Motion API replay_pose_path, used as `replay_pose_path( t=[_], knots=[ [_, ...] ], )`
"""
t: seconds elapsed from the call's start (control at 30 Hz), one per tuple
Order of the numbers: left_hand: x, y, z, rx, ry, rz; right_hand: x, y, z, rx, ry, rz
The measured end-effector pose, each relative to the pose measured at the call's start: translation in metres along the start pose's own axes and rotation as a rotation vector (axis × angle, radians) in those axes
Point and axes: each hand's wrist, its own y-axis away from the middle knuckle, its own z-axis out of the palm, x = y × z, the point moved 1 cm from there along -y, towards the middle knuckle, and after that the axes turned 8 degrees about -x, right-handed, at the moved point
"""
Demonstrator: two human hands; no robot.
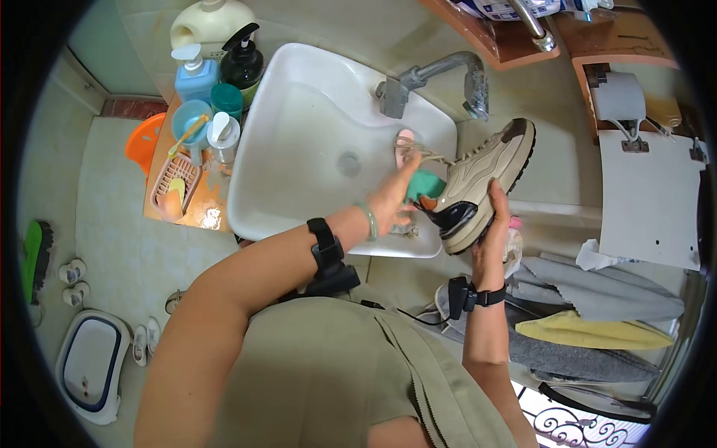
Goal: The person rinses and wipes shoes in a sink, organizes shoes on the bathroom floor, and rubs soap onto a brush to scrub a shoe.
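Observation:
My right hand (pixel 494 220) grips a beige sneaker (pixel 478 175) from beneath, its fingers along the sole and heel. The sneaker is tilted beside the sink's right rim, with its toe pointing up and right and its opening turned left. Teal material (pixel 426 185) shows in the opening, and loose laces hang out toward the sink. There my left hand (pixel 394 198) reaches in, thumb and fingers curled around the teal material. A flat pink piece (pixel 404 145) sticks out above the left thumb, and something pale with bristles shows below the fingers. I cannot tell what the left hand holds.
The white sink (pixel 291 179) lies under the left hand, with a grey faucet (pixel 470 75) at its back. Several bottles and cups crowd a wooden ledge (pixel 198 216) on the left. Towels (pixel 597 287) hang at right. A folding basin (pixel 93 358) rests on the floor.

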Motion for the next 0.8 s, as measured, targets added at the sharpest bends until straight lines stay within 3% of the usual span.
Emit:
replay_pose_path(
  t=[0.07,0.13,0.17,0.27,0.4,0.43,0.67,0.8],
  knots=[
    [-0.011,0.0,0.012,-0.095,0.004,0.002,0.006,0.0,0.003,0.002,0.017,-0.043],
    [-0.013,-0.013,0.033,-0.177,0.076,0.298,0.015,0.004,0.019,0.116,0.133,-0.168],
    [-0.013,-0.015,0.036,0.022,-0.044,0.346,0.023,0.003,0.02,0.069,0.248,-0.231],
    [-0.004,-0.013,0.035,-0.142,0.167,0.389,0.035,0.016,0.043,0.084,0.505,-0.414],
    [0.0,-0.024,0.032,-0.142,0.035,0.248,0.039,0.016,0.054,0.083,0.699,-0.537],
    [-0.006,-0.036,0.033,-0.086,0.028,0.354,0.037,0.018,0.058,0.069,0.769,-0.573],
    [-0.032,-0.078,0.016,-0.251,0.119,0.44,0.037,0.023,0.064,0.082,0.8,-0.515],
    [-0.036,-0.06,0.02,-0.253,0.17,0.359,0.043,0.023,0.054,0.083,0.786,-0.443]
  ],
)
